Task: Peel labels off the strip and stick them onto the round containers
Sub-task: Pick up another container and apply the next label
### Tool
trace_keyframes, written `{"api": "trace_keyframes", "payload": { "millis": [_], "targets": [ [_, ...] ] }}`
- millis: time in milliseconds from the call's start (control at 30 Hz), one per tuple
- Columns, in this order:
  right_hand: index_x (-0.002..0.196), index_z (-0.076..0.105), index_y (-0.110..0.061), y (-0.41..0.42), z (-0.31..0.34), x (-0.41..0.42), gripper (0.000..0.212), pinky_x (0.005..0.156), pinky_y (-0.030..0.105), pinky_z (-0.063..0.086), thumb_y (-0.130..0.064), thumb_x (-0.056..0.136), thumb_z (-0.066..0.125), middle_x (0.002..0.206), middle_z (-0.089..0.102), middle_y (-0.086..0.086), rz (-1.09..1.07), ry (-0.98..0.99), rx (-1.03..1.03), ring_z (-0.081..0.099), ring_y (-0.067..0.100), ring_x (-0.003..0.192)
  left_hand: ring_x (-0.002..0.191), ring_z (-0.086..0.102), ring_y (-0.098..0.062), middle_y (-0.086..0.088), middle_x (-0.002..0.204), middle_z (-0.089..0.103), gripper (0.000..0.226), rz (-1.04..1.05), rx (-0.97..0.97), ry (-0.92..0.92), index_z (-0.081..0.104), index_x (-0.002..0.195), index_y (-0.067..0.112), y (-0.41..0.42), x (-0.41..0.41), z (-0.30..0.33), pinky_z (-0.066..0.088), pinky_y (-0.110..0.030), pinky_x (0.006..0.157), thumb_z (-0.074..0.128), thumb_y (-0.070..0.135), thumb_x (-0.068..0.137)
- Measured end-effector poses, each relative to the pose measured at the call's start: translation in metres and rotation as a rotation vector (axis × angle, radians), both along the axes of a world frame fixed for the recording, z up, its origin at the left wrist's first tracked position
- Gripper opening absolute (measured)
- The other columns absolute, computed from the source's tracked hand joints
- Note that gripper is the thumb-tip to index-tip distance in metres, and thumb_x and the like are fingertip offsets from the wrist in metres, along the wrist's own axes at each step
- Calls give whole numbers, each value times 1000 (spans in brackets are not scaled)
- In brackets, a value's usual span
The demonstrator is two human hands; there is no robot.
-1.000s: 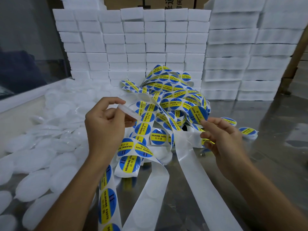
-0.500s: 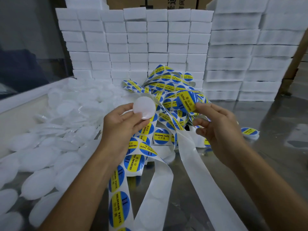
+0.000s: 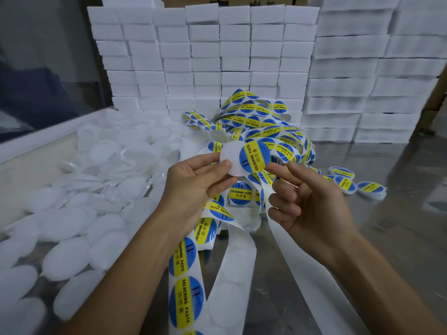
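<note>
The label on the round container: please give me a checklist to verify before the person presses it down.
1. Container held steady: ok, the left hand pinches its rim.
2. Label off the strip: ok.
3. Label centred: not ok, it overhangs the right edge.
4. Label lying flat: cannot tell.
5. Right hand controls the label: ok, its fingertips hold the edge.
6. Space for finished pieces: ok, labelled containers lie on the metal table at the right.

My feed is evenly lit and fairly bright, with soft glare on the steel table [image 3: 362, 238]. Wide-angle distortion bends the stacked white boxes [image 3: 217, 56] at the edges. The left background is dim, and fine detail is slightly soft.
</note>
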State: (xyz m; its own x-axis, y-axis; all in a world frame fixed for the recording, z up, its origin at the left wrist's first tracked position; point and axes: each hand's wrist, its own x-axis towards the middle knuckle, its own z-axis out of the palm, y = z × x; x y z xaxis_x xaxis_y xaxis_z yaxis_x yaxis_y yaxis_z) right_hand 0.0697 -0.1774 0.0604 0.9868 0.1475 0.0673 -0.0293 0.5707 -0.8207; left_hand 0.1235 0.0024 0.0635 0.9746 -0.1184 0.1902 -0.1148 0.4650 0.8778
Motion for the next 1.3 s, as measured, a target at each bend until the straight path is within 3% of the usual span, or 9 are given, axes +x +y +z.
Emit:
{"api": "trace_keyframes", "payload": {
  "millis": [167,1100,1300],
  "targets": [
    [94,78,-13,1,0,1,31,41,22,27,-35,75,66,55,36,-3,5,14,-29,27,10,41,81,75,-25,-14,89,76,43,-16,31,0,65,102,4,-1,0,-2,58,-24,63,76,13,62],
    [106,75,-10,1,-7,4,41,46,23,25,-36,74,67,57,45,-3,23,16,-95,28,9,42,80,75,-24,-14,90,76,42,-23,123,-49,68,103,3,0,-3,-1,58,-23,64,77,16,64],
    [108,73,-9,0,-9,5,46,45,23,25,-36,72,68,60,51,0,-31,-8,-167,29,10,40,74,75,-26,-10,81,76,14,87,256,-207,74,81,17,-3,-7,-3,59,-24,66,80,8,73]
  ]
}}
